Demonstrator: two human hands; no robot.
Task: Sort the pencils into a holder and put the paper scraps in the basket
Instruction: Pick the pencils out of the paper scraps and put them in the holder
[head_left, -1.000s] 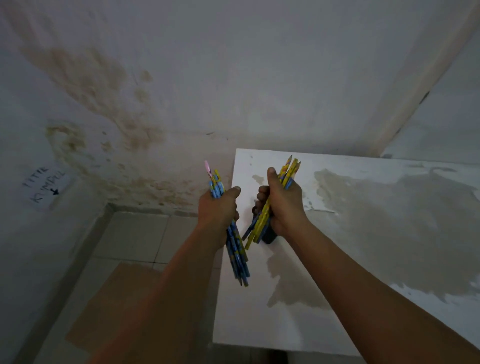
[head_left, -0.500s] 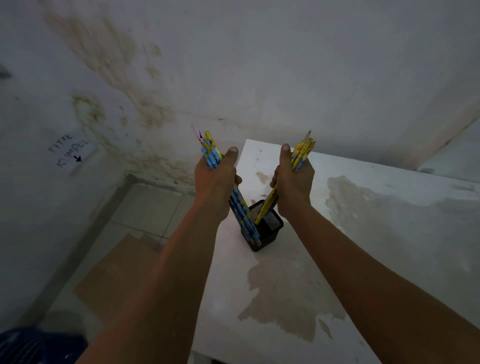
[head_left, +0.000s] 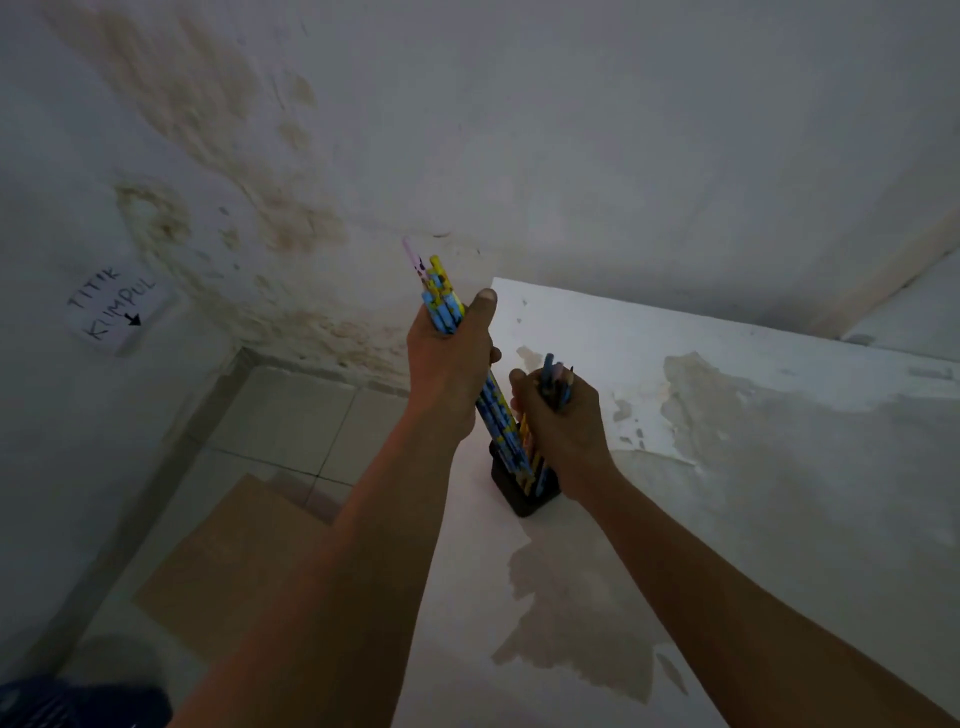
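Note:
My left hand (head_left: 447, 358) grips a bundle of blue and yellow pencils (head_left: 440, 301), whose lower ends reach down into the black holder (head_left: 524, 493). My right hand (head_left: 561, 415) grips a second bundle of pencils (head_left: 556, 382) right over the holder, its lower ends inside. The holder stands upright near the left edge of the white table (head_left: 727, 519). I see no paper scraps and no basket.
A stained wall rises behind the table, with a paper sign (head_left: 117, 309) on it at the left. A brown cardboard sheet (head_left: 228, 561) lies on the tiled floor left of the table. A dark blue object (head_left: 78, 701) shows at the bottom left corner.
My right hand has dropped with its bundle onto the holder. My left hand stayed high, and its pencils' lower ends now sit in the holder. The view shifted, bringing the holder lower in the frame.

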